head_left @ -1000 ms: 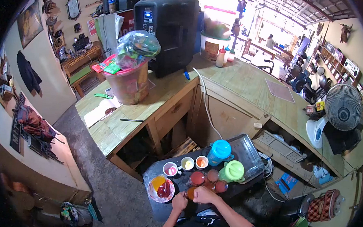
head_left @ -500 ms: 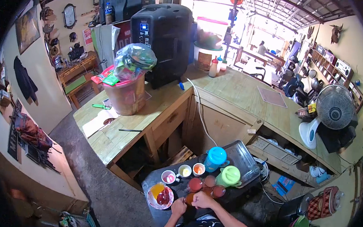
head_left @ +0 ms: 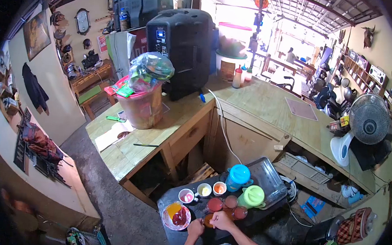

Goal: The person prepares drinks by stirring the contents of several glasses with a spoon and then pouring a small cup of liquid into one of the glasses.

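My left hand is closed at the left side of a glass of orange-brown liquid. Over the right side of that glass is my right hand, its fingers pinched together; whatever they hold is too small to make out. Just beyond stand several glasses of reddish drink. A plate with yellow and dark red jelly-like pieces lies left of my left hand. Behind it are a cup with pink and white contents, a cup with pale yellow contents and a cup with orange contents.
A blue pitcher and a green pitcher stand near a metal tray on the dark table. Beyond is a wooden counter with a pink-rimmed bucket and black speaker. A fan stands right.
The view has shifted slightly, so everything sits a little further right and lower. My right hand has turned slightly at the glass, and more of the liquid shows. My left hand stays beside it.
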Available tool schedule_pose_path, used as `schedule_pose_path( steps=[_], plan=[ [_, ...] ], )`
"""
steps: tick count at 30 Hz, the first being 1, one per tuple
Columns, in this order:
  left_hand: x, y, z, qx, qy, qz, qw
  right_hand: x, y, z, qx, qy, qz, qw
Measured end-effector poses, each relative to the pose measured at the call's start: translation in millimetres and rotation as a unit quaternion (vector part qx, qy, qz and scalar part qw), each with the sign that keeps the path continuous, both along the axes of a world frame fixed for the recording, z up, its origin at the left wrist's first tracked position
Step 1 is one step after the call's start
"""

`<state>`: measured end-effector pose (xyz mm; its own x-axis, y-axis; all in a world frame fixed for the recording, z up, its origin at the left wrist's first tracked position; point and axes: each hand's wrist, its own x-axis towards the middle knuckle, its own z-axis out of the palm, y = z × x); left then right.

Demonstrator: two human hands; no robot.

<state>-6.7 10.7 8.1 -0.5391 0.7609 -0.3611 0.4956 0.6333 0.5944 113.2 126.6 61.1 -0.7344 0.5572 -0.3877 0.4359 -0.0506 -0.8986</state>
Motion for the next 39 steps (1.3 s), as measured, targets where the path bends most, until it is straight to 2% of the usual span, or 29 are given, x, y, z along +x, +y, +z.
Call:
schedule_pose_path(
  steps=[3,4,7,10,13,14,17,20,23,24,27,30,33,36,39],
  plan=[
    [1.1,-0.6,0.5,-0.003,-0.005,0.007,1.000,0.8,0.5,16.3,0.278,-0.085,-0.060,0.955],
    [0.0,-1.0,1.6,0.011,-0.002,0.009,1.000,3.8,0.0,17.7,0.291,-0.086,-0.050,0.952],
    [3.4,-3.1,2.9,0.038,0.005,0.012,0.999,12.3,0.2,8.6,0.275,-0.025,0.080,0.958],
    [3.1,-2.2,-1.0,0.031,0.011,0.007,0.999,9.4,1.9,13.0,0.036,-0.037,0.162,0.985],
    [5.1,-3.4,0.8,0.059,0.029,0.013,0.998,2.7,-1.0,11.0,0.162,0.017,-0.033,0.986],
    [6.6,-4.5,3.7,0.061,0.029,0.014,0.998,7.3,1.6,16.1,0.286,-0.038,-0.036,0.957],
    [7.6,-4.1,2.3,0.073,0.036,0.019,0.996,12.9,5.3,15.8,0.336,-0.086,0.041,0.937],
    [8.4,-4.9,0.3,0.085,0.034,0.021,0.996,15.2,10.9,3.6,0.113,-0.071,0.188,0.973],
    [8.9,-5.0,2.0,0.082,0.028,0.024,0.996,9.8,5.5,14.8,0.020,-0.025,0.039,0.999],
    [8.5,-3.4,2.5,0.086,0.027,0.022,0.996,9.4,5.9,15.7,0.139,-0.009,0.009,0.990],
    [7.7,-4.8,-5.1,0.079,0.038,0.010,0.996,12.9,6.6,19.9,0.337,-0.089,0.030,0.937],
    [8.1,-5.4,-6.4,0.080,0.035,0.014,0.996,16.3,9.2,16.4,0.250,-0.091,0.163,0.950],
    [8.8,-4.8,-12.4,0.086,0.032,0.019,0.996,11.0,13.3,13.1,0.005,-0.040,0.174,0.984],
    [8.7,-4.0,-7.1,0.076,0.034,0.023,0.996,10.5,10.2,25.5,0.245,-0.027,-0.002,0.969],
    [9.5,-3.1,-3.6,0.086,0.035,0.024,0.995,15.8,14.8,13.5,0.290,-0.039,0.014,0.956]
  ],
)
